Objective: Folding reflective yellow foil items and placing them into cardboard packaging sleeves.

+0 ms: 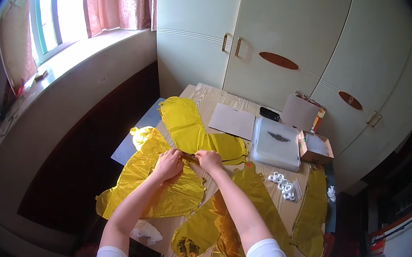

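Observation:
Flat gold foil balloons lie across the wooden table. My left hand (169,164) and my right hand (209,162) are close together over the middle, fingers closed at a narrow strip of foil between them. That strip lies where the far foil balloon (184,120) meets the near left foil balloon (177,192). My left hand rests on the near left one, which has a crumpled, shiny corner. Fine detail of the pinched spot is hidden by my fingers. Beside my right forearm spreads another foil balloon (259,196), partly covered by the arm.
White ribbon-like rolls (284,185) sit right of the foil. Behind them are a clear plastic case (277,143), an open cardboard box (315,148), a grey sheet (231,120) and a black case (269,114). One foil piece (311,213) hangs along the table's right edge. Crumpled white paper (147,232) lies near.

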`<state>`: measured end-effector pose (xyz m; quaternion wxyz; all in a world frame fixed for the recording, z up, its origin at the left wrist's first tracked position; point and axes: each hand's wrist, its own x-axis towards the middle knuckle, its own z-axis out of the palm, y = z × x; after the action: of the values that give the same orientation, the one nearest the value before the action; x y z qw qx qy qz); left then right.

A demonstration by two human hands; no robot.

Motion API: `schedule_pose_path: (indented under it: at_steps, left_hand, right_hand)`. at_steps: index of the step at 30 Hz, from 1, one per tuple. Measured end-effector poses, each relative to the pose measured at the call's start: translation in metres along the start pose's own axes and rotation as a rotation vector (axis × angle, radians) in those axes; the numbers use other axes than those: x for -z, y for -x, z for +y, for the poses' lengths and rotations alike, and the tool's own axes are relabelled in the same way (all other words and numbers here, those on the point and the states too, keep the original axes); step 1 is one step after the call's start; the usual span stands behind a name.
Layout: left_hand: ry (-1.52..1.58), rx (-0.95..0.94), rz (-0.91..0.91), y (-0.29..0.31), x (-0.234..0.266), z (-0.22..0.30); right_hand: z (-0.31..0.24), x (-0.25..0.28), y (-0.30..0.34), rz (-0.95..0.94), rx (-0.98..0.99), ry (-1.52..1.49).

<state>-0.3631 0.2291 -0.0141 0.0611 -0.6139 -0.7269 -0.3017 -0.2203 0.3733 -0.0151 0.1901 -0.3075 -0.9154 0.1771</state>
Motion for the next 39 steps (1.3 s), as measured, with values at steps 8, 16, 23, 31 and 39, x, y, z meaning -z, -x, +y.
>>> schedule_pose_path:
  at_steps: [8, 16, 23, 31, 39]
  left_hand:
    - [0.018, -0.051, -0.038, -0.009, 0.000, -0.001]
    - [-0.030, -0.074, 0.006, -0.017, 0.005, 0.013]
    - [-0.065, -0.153, 0.007, -0.014, 0.000, 0.012]
    - [-0.121, -0.155, -0.022, -0.014, 0.005, 0.017]
    - [-0.109, -0.168, -0.012, -0.012, 0.001, 0.011]
  right_hand:
    - [-0.002, 0.013, -0.004, -0.004, -0.193, -0.252]
    - [0.002, 0.012, -0.005, 0.016, -0.252, -0.329]
    - [0.014, 0.003, -0.008, 0.088, -0.213, -0.441]
    - [0.019, 0.005, -0.004, 0.000, -0.069, -0.333]
    - [0.012, -0.001, 0.010, 0.121, 0.184, -0.090]
